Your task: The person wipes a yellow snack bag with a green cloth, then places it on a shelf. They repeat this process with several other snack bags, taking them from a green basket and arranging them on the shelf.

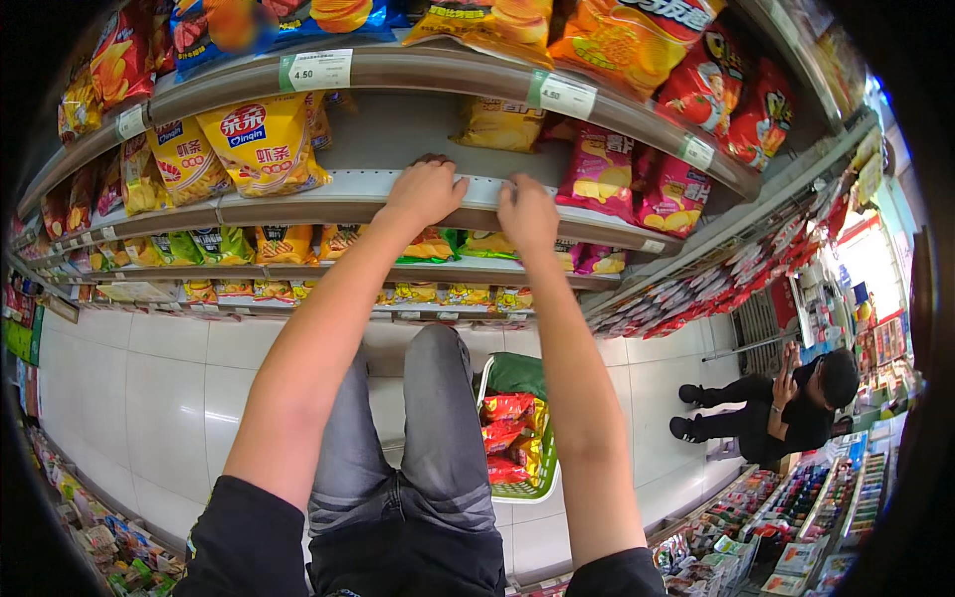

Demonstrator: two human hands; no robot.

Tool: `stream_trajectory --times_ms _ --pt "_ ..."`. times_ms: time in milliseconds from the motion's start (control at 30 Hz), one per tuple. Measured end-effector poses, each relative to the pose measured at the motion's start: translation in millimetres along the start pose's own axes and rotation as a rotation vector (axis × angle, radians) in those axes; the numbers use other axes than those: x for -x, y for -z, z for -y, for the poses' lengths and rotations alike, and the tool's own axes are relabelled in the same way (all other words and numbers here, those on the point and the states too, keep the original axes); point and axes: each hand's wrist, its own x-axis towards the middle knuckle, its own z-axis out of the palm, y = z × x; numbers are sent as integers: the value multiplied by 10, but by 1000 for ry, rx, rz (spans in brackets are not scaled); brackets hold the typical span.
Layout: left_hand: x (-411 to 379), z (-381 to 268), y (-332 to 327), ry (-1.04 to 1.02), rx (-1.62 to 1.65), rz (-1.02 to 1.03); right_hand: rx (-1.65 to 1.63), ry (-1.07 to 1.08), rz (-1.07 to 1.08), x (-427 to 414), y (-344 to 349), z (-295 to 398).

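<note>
My left hand (427, 190) rests over the front of a grey metal shelf (380, 127), fingers pointing inward and thumb spread to the side. Just right of it, my right hand (531, 213) hovers at or touches the white perforated front strip (485, 192), fingers bent; contact is unclear. Neither hand shows anything held. Deeper on that shelf lies a yellow snack bag (501, 123). To the left stand yellow bags of Qinqin shrimp snacks (257, 145). Pink snack bags (597, 168) stand right of my right hand.
A shelf above (440, 73) juts over my hands, carrying chip bags (627, 41). Lower shelves hold more snack bags (283, 245). A green-and-white basket (553, 466) with red and yellow packets (507, 433) stands beside my legs. A person (798, 407) stands in the aisle at right.
</note>
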Motion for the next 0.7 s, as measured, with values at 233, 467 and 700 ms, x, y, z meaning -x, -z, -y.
stream_trajectory --times_ms 233,467,700 --pt "686 -167 -21 -232 -341 -291 110 197 -116 573 139 135" --pt "1069 -527 -112 -116 -204 -166 -31 117 39 1004 275 147" --pt "1321 -1195 -865 -265 -12 76 -87 -54 111 1986 259 -508"
